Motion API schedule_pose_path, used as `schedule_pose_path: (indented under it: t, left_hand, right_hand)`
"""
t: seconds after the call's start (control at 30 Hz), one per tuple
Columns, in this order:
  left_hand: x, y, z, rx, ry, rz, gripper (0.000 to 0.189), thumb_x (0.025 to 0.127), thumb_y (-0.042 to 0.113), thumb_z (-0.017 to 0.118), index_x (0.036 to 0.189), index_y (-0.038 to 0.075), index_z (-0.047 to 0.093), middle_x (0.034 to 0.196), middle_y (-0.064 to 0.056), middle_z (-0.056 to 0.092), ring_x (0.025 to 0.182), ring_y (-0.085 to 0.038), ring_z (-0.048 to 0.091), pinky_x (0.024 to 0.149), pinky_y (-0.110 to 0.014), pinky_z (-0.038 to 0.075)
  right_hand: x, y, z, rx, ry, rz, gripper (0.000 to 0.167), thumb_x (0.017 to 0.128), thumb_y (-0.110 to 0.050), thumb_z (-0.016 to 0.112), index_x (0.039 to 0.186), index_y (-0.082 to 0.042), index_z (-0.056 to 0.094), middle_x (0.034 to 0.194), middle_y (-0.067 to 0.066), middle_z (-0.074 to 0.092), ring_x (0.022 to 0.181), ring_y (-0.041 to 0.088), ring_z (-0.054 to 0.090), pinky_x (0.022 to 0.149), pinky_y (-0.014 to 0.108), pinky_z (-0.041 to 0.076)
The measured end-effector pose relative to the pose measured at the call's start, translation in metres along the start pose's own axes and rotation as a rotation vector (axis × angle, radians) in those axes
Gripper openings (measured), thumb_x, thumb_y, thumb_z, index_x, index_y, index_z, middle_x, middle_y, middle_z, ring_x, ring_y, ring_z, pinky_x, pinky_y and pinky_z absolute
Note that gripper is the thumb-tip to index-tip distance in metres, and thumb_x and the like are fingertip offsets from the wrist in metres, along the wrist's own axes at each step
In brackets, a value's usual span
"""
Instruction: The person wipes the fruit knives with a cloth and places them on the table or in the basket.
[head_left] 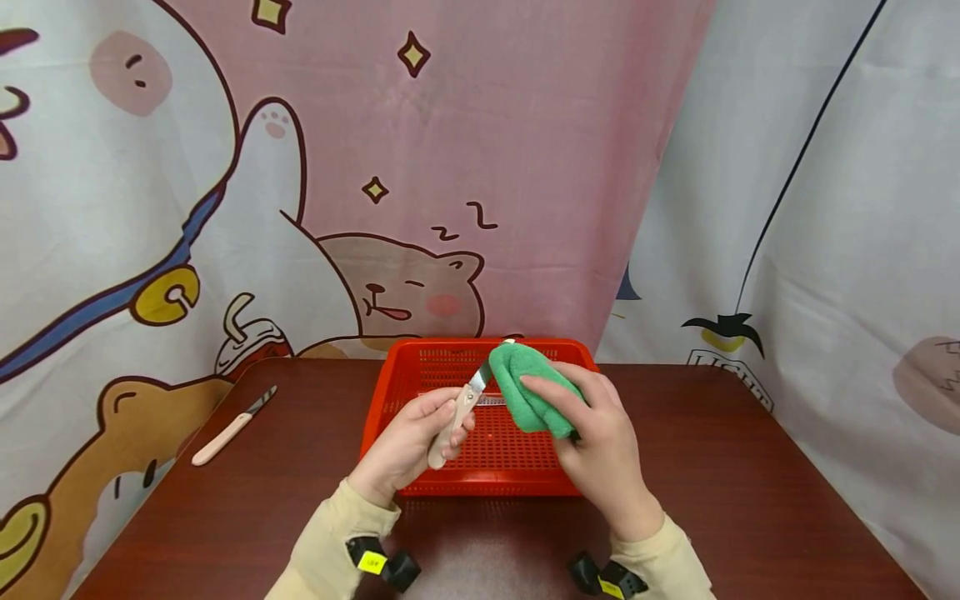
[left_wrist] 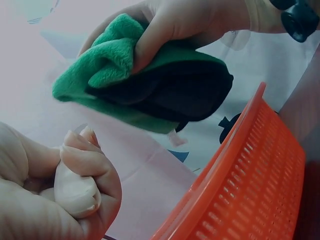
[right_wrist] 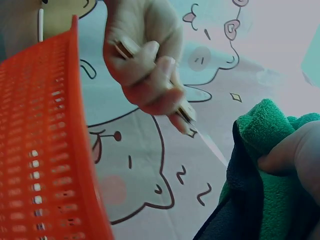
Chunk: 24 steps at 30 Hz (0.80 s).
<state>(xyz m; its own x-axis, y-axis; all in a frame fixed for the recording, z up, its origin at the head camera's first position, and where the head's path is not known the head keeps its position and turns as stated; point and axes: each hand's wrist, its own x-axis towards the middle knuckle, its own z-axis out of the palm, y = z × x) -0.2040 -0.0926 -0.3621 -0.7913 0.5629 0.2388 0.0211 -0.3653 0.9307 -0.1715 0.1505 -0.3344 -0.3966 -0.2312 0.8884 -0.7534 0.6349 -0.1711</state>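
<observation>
My left hand [head_left: 405, 442] grips the cream handle of a folding knife [head_left: 467, 402], with the blade pointing up and to the right. In my right hand [head_left: 603, 446] is a folded green cloth [head_left: 525, 387] with a dark underside. The cloth overlaps the upper part of the blade in the head view. From the right wrist, the bare blade [right_wrist: 211, 147] runs up to the cloth's dark edge, its tip hidden there. Both hands are raised over a red plastic basket [head_left: 487, 483].
A second knife [head_left: 234, 425] with a cream handle lies on the brown table [head_left: 300, 483], left of the basket. Something pale and small [head_left: 491, 400] shows inside the basket. A curtain with cartoon animals [head_left: 525, 167] hangs behind the table.
</observation>
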Motion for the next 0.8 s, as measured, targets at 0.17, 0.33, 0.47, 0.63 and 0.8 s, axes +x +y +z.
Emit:
schedule_pose_path:
  t: [0.17, 0.33, 0.47, 0.63, 0.8]
  left_hand:
    - [0.002, 0.000, 0.004, -0.006, 0.001, -0.001, 0.030, 0.107, 0.011, 0.039, 0.129, -0.008, 0.049, 0.089, -0.003, 0.058, 0.067, -0.008, 0.051, 0.056, -0.018, 0.043]
    - [0.001, -0.001, 0.005, -0.011, -0.012, -0.003, 0.024, 0.107, 0.011, 0.039, 0.121, 0.006, 0.058, 0.089, -0.004, 0.058, 0.066, -0.008, 0.051, 0.055, -0.018, 0.044]
    - [0.001, -0.002, 0.005, -0.006, -0.027, 0.003, 0.024, 0.108, 0.011, 0.039, 0.118, 0.010, 0.061, 0.089, -0.005, 0.056, 0.066, -0.008, 0.051, 0.056, -0.017, 0.045]
    - [0.001, -0.003, 0.007, 0.011, -0.022, -0.007, 0.026, 0.108, 0.012, 0.039, 0.124, 0.003, 0.057, 0.089, -0.007, 0.056, 0.066, -0.007, 0.050, 0.057, -0.017, 0.045]
    - [-0.001, -0.002, 0.009, 0.025, -0.006, -0.015, 0.027, 0.107, 0.012, 0.039, 0.126, -0.003, 0.053, 0.089, -0.006, 0.056, 0.066, -0.008, 0.050, 0.056, -0.017, 0.044]
  right_hand:
    - [-0.003, -0.004, 0.007, 0.021, -0.064, -0.019, 0.067, 0.070, 0.016, 0.066, 0.123, -0.025, 0.070, 0.126, 0.009, 0.061, 0.112, 0.030, 0.057, 0.086, 0.043, 0.049]
    - [-0.006, -0.006, 0.011, 0.030, -0.127, -0.010, 0.067, 0.071, 0.016, 0.067, 0.123, -0.026, 0.070, 0.128, 0.008, 0.060, 0.112, 0.030, 0.057, 0.085, 0.046, 0.051]
    - [-0.008, -0.005, 0.014, 0.018, -0.151, -0.012, 0.065, 0.071, 0.015, 0.069, 0.122, -0.027, 0.070, 0.129, 0.009, 0.060, 0.111, 0.030, 0.057, 0.086, 0.047, 0.051]
    - [-0.010, -0.005, 0.016, 0.008, -0.165, -0.009, 0.066, 0.071, 0.015, 0.070, 0.122, -0.027, 0.070, 0.129, 0.009, 0.060, 0.111, 0.030, 0.057, 0.085, 0.047, 0.052]
    - [-0.010, -0.004, 0.016, -0.005, -0.172, -0.001, 0.066, 0.071, 0.015, 0.070, 0.122, -0.027, 0.070, 0.130, 0.009, 0.060, 0.111, 0.031, 0.057, 0.084, 0.047, 0.052]
